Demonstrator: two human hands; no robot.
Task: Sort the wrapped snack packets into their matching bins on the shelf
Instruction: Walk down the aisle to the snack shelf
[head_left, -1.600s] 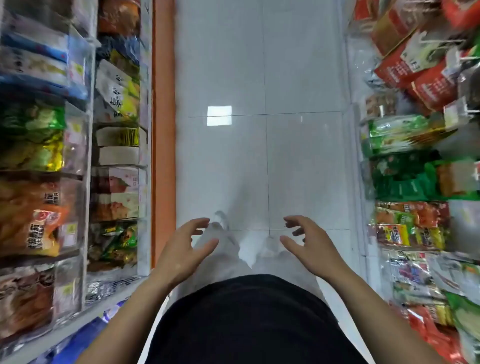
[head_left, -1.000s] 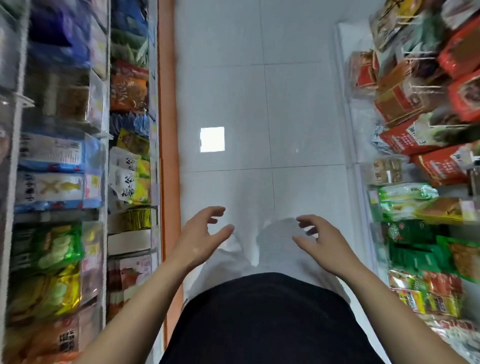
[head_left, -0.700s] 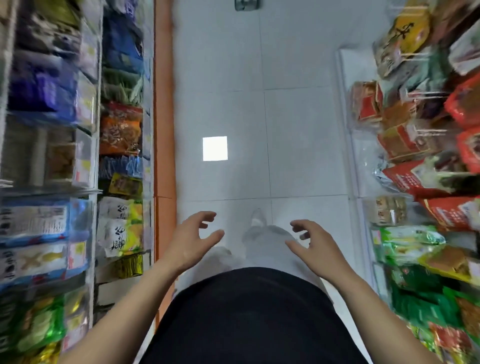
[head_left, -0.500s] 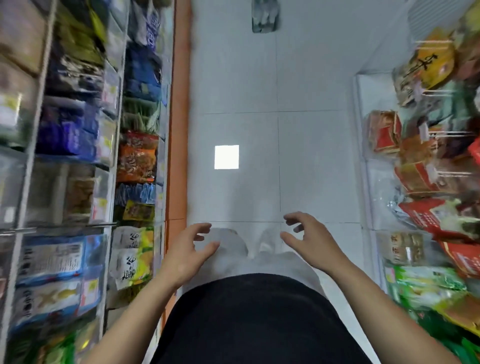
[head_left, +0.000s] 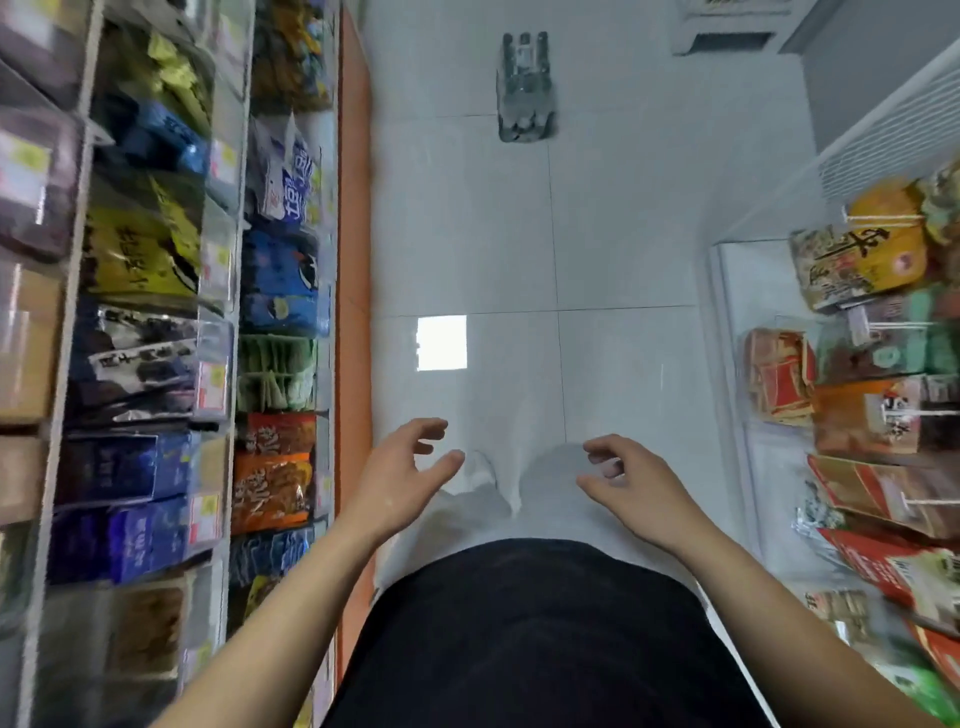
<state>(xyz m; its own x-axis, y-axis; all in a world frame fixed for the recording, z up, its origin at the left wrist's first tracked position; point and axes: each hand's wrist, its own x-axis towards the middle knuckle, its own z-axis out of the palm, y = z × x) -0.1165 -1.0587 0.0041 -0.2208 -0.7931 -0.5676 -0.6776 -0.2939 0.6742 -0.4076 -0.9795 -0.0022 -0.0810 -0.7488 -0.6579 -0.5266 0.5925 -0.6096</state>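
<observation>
Dozens of wrapped snack packets (head_left: 272, 488) fill the clear bins (head_left: 213, 395) of the left shelf: orange ones low down, green sachets (head_left: 275, 371) above them, blue bags (head_left: 280, 283) higher up. More packets crowd the right shelf (head_left: 727, 322). None is in hand. My left hand (head_left: 400, 478) and right hand (head_left: 631, 486) hover empty over the tiled floor (head_left: 467, 234), fingers loosely curled, well apart from both shelves. I judge no packet has been picked for sorting yet. The shelf edges look smeared, so I could misread a label and choose the wrong bin. The shrink-wrapped bottle pack (head_left: 524, 85) ahead in the aisle could trip me.
</observation>
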